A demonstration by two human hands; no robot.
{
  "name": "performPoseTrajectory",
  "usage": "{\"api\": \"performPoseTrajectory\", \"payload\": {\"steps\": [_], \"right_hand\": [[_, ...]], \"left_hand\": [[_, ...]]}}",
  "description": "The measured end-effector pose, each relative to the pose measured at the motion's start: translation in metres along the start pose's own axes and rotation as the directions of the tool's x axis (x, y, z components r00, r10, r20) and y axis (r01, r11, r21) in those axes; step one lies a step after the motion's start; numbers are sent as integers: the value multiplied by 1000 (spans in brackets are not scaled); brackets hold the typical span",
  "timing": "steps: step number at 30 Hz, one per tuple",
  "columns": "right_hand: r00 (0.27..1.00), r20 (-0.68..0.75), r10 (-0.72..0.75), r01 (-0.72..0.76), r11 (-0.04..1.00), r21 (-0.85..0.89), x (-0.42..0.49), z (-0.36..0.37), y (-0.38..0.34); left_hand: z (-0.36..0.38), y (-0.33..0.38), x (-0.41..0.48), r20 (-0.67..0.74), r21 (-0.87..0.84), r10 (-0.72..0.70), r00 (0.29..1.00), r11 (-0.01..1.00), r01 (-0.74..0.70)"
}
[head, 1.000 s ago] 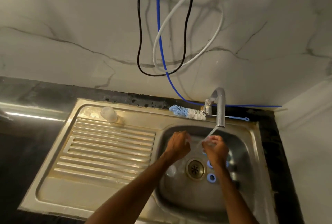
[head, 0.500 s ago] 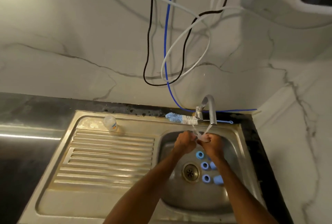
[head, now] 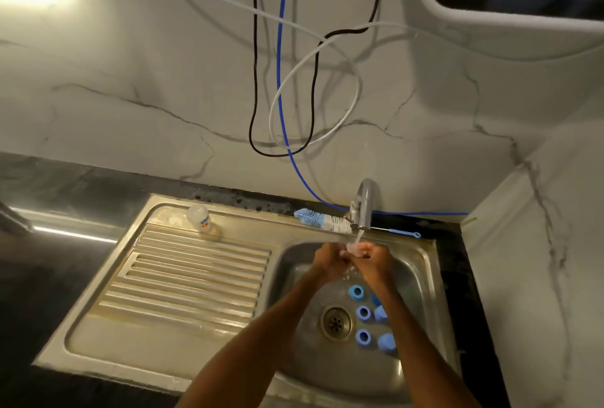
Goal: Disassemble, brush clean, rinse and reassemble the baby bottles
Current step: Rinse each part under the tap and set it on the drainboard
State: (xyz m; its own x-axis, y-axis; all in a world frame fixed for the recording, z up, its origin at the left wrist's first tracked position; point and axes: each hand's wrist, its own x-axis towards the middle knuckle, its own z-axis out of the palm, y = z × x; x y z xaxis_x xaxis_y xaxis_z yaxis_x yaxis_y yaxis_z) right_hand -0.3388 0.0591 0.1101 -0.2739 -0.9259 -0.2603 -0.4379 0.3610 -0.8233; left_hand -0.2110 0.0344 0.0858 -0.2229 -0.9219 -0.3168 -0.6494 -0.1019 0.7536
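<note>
Both hands meet under the running tap [head: 365,208] over the sink basin [head: 294,263]. My left hand [head: 328,260] and my right hand [head: 372,259] together hold a small clear part [head: 354,248], probably a teat, in the water stream. Blue bottle rings [head: 356,292] and blue caps [head: 386,341] lie in the basin right of the drain [head: 336,322]. A clear baby bottle [head: 199,217] stands at the back of the drainboard. A blue-and-white bottle brush [head: 322,219] lies on the sink rim behind the tap.
The ribbed steel drainboard [head: 183,277] stretches to the left, on a dark counter [head: 39,260]. Black, white and blue hoses [head: 281,97] hang down the marble wall. A thin blue straw brush [head: 400,232] lies right of the tap. A side wall closes the right.
The view has tilted up and back, so the sink sits lower and smaller. My hands have come together under the tap and stay there holding the clear part.
</note>
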Motion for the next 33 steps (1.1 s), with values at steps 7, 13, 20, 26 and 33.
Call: {"api": "performPoseTrajectory", "payload": {"steps": [7,13,20,26,33], "right_hand": [[996,-50,-78,79,997,12,-12,2,-3],[991,-33,-133,127,983,-133,-10,1,-12],[979,97,-180,205,884,-419,1,6,-20],[987,-8,159,-156,977,145,8,-4,-10],[828,363,427,-530,384,756,-9,0,-13]], "left_hand": [[4,-8,-10,-78,-145,36,996,988,-47],[8,0,-13,-172,-180,57,984,980,-88],[13,-5,-14,-215,-351,-19,976,934,-59],[14,1,-22,-237,-417,21,971,901,-121],[2,19,-18,-319,-131,184,930,963,-236]]}}
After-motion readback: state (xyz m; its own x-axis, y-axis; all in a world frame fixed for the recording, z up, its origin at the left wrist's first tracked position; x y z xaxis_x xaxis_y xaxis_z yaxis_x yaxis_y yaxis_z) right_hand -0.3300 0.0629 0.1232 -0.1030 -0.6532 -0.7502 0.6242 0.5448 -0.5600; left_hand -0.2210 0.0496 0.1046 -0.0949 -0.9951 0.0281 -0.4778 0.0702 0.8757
